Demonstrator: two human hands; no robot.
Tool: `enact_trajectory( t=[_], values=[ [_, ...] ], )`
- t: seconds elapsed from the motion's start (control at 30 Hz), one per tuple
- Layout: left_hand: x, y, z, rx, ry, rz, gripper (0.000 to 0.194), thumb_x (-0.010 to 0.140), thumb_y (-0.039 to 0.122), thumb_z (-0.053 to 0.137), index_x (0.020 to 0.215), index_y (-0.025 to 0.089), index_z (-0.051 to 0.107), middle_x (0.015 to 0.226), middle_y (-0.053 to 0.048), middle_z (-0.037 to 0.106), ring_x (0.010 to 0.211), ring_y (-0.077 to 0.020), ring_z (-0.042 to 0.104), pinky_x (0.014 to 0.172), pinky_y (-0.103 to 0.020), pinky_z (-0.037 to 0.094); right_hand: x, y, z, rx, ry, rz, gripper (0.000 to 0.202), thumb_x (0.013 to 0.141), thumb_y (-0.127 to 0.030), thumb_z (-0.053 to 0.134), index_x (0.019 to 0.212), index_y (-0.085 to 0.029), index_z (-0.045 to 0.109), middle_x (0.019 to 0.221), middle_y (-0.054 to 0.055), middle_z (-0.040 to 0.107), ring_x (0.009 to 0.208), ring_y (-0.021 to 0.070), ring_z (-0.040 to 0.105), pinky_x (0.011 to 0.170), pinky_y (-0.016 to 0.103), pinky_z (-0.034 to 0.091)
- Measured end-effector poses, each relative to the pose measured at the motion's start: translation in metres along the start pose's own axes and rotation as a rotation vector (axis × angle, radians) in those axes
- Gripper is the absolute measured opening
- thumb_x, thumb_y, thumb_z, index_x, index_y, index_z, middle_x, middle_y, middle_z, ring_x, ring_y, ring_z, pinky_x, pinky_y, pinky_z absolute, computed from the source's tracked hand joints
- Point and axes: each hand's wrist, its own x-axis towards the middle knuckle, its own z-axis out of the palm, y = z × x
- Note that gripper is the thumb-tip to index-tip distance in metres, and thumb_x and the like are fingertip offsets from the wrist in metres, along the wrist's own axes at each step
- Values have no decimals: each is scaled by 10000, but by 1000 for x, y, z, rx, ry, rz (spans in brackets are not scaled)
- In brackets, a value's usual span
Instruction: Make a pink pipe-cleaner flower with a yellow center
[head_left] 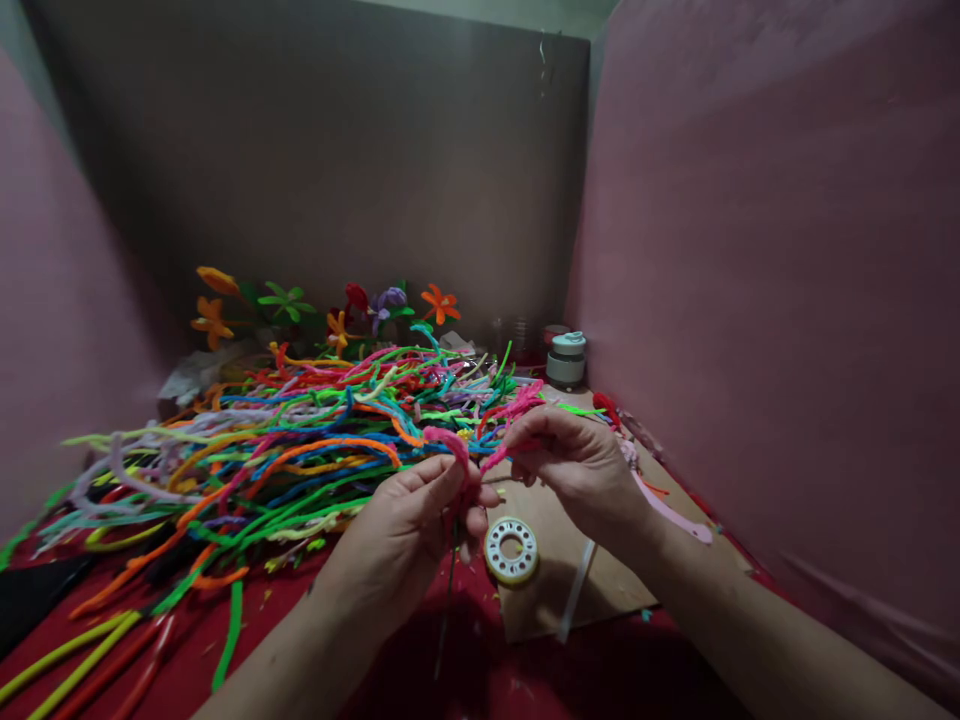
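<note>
Fuzzy pink pipe cleaners form looped, petal-like shapes between my two hands. My left hand pinches them near their base, from which a thin dark stem hangs down. On the right, my right hand has its thumb and fingers closed on another pink strand of the same piece. A roll of tape with a white, holed core lies just below and between the hands.
Many coloured pipe cleaners are heaped on the left. Fuzzy flowers stand behind them. A lidded jar is at the back right. A brown board lies on the red cloth, bearing a clear strip.
</note>
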Motion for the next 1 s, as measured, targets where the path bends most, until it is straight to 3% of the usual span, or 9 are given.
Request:
enact_trajectory(
  t=[0.2,0.33,0.47,0.6,0.67,0.83,1.0],
  values=[
    [-1,-1,-2,-25,-39,-29,143,766,253,611,737,115,635,671,-68,649,489,-83,560,440,-169,443,-1,4,-6,210,-120,11,100,724,-120,573,649,-180,600,693,0,604,592,104,562,557,264,474],
    [0,-2,-2,-7,-45,27,143,753,236,627,683,111,638,642,-59,648,502,-74,567,480,-151,442,-4,-1,-13,92,-62,86,106,747,-134,530,702,-181,613,684,3,610,606,110,571,600,272,475],
    [0,0,-2,24,-41,82,145,757,237,623,683,115,649,640,-43,641,504,-71,562,483,-154,444,-18,-10,-42,-386,126,119,105,774,-200,509,809,-189,607,787,29,615,686,146,581,619,284,463],
    [-1,0,-3,48,-31,87,138,770,232,607,704,119,651,665,-45,646,517,-78,567,484,-163,448,-42,-8,-83,-1261,108,82,231,787,-269,487,979,-181,583,951,98,601,889,252,550,736,370,426],
    [-1,-1,-4,54,-22,82,133,768,230,610,705,119,649,665,-46,648,516,-78,568,480,-161,444,-54,-2,-98,-1527,85,158,312,799,-325,477,1048,-152,553,957,125,599,884,281,547,728,388,421],
    [2,-2,-3,52,-16,79,127,768,234,611,723,121,647,673,-49,650,527,-80,575,485,-158,441,-71,14,-108,-1703,-39,231,432,811,-384,468,1170,-144,484,924,129,603,852,279,540,687,359,427],
    [3,-1,-5,36,0,82,123,759,227,620,707,117,635,676,-58,648,524,-83,570,497,-169,450,-74,28,-116,-1656,13,229,438,804,-271,449,1217,-126,462,984,152,613,840,273,557,715,378,432]
  ],
)
